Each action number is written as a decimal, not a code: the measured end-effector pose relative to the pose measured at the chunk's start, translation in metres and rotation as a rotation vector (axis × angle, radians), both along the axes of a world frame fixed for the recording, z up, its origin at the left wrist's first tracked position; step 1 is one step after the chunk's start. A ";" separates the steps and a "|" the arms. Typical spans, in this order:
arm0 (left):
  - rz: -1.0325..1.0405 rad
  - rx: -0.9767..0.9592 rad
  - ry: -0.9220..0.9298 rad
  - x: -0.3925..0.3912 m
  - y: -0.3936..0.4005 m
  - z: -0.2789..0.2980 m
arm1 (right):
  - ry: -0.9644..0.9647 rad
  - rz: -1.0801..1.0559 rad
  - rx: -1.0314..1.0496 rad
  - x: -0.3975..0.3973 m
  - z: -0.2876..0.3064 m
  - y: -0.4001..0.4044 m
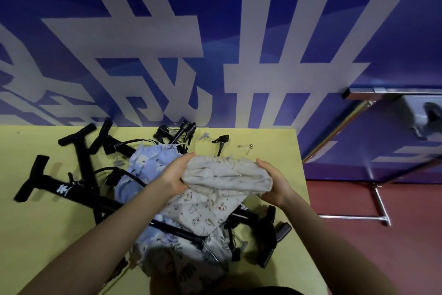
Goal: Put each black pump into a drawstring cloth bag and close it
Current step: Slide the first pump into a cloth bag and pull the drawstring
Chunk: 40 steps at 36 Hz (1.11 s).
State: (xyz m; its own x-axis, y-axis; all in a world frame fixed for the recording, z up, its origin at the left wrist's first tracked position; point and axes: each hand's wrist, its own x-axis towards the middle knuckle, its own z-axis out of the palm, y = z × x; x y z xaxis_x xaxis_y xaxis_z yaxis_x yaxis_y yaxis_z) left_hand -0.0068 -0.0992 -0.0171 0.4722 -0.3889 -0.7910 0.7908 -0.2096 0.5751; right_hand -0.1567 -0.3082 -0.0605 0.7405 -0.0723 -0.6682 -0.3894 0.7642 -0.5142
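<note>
Two bare hands hold one beige cloth bag (227,176) above the yellow table (35,235), each hand at one end of it. The left hand (175,174) grasps the left end of the bag, with the thumb on top near the gathered rim and the other fingers curled under the cloth. The right hand (272,181) grasps the right end in the same way, and its fingers are hidden behind the fabric. A thin drawstring (216,189) hangs down from the middle of the bag. Just under it lies a white bag with small printed figures (203,211), and a blue floral bag (148,160) lies to the left and behind, partly under the left hand. Several black pumps are spread on the table around the bags: one long pump with a T-handle (59,189) lies at the left, another T-handle pump (79,141) is behind it, and more black parts (267,232) show at the right under the cloth. A small metal clip (247,146) lies alone near the far edge. Behind the table stands a blue wall with big white characters (215,43).
</note>
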 end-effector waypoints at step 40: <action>-0.379 0.166 -0.165 -0.026 0.006 0.015 | 0.348 0.656 -1.385 0.049 -0.024 -0.031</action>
